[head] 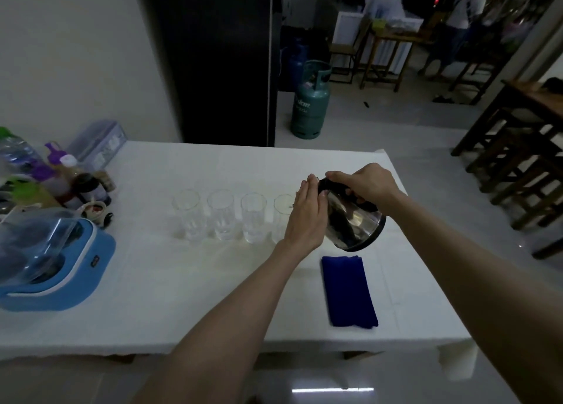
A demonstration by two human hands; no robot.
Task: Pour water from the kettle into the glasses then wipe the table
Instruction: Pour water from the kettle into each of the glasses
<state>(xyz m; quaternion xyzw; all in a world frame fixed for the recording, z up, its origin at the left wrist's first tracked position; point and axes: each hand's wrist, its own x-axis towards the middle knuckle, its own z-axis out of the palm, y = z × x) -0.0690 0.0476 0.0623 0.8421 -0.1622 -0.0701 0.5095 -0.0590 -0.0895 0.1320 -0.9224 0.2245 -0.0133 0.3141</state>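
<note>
White lettering runs across the green gas cylinder standing on the floor, but I can't make the word out. A small dark label on the blue appliance on my tabletop is too blurred to read.

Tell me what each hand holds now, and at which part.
The right hand grips the steel kettle by its black top handle. The left hand holds nothing; its straight fingers lie flat against the kettle's side.
</note>
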